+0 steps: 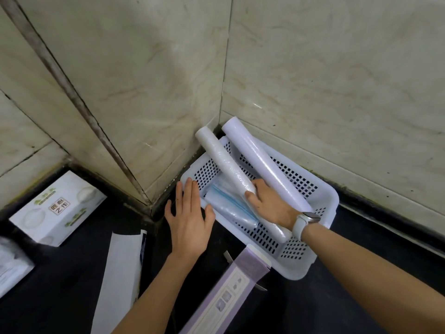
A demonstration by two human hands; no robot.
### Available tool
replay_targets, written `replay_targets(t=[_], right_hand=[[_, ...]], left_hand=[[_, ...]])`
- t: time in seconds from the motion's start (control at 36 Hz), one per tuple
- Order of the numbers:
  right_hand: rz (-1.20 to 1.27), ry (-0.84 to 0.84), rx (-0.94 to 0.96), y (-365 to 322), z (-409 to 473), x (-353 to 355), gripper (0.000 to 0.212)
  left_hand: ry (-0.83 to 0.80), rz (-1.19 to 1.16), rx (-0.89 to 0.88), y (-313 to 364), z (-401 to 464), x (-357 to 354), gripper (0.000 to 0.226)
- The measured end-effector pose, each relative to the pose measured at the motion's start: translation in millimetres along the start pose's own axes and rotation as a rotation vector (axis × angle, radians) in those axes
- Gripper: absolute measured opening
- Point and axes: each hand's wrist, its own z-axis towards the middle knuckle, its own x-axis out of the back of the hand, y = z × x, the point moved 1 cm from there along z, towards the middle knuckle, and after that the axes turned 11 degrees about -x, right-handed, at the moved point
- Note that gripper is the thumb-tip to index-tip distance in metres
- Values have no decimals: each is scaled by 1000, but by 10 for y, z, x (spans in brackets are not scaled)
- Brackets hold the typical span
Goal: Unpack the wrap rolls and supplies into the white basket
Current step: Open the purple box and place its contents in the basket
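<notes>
A white perforated basket [320, 201] stands in the corner of the dark counter against the tiled walls. Two long white wrap rolls lie slanted in it. The left roll [221, 155] sticks out over the far rim, and my right hand [269, 203] is closed around its near part. The right roll [260, 160] rests along the basket's far side. Under the rolls lies a clear bag with blue strips [228, 206]. My left hand [190, 213] lies flat with fingers spread on the basket's left rim, holding nothing.
An opened purple carton [231, 292] and a long white carton [120, 273] lie on the counter in front of the basket. A white printed box [57, 208] sits at the left, another package [12, 263] at the left edge. Marble wall tiles close the corner.
</notes>
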Motion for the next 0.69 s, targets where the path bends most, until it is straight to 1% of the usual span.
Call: replay_targets(t=[0.08,0.14,0.19,0.22,0.28,0.36,0.42,0.47,0.58,0.69], right_hand=[[67,-141,-45,-26,6,-94,33],[91,-182,-37,-27,-18,-137,34],[94,-187,-7,-14,-53,-132,30],[98,-167,10,-3,-73,-110,25],[112,-76,38,27,-109,-33,21],[119,120,58,87,-120,111,33],[18,285,77,137,-97,175,37],[-123,387,84,176,-75,185,37],[-323,372,52,238,-103,78,39],[-390,385,66,213,-132,27,38]], left_hand=[[-12,6,3,-5,2,-6,64],[-17,16,3,-8,4,-11,64],[-12,14,3,-10,6,-13,64],[-6,10,2,-10,3,-13,64],[4,2,-3,-8,-3,-13,63],[12,-7,-6,-3,-3,-15,63],[14,-13,-3,3,-3,-16,64],[19,-15,-5,7,-5,-13,64],[13,-17,-2,4,-6,-18,64],[8,-15,-9,-3,-8,-20,63]])
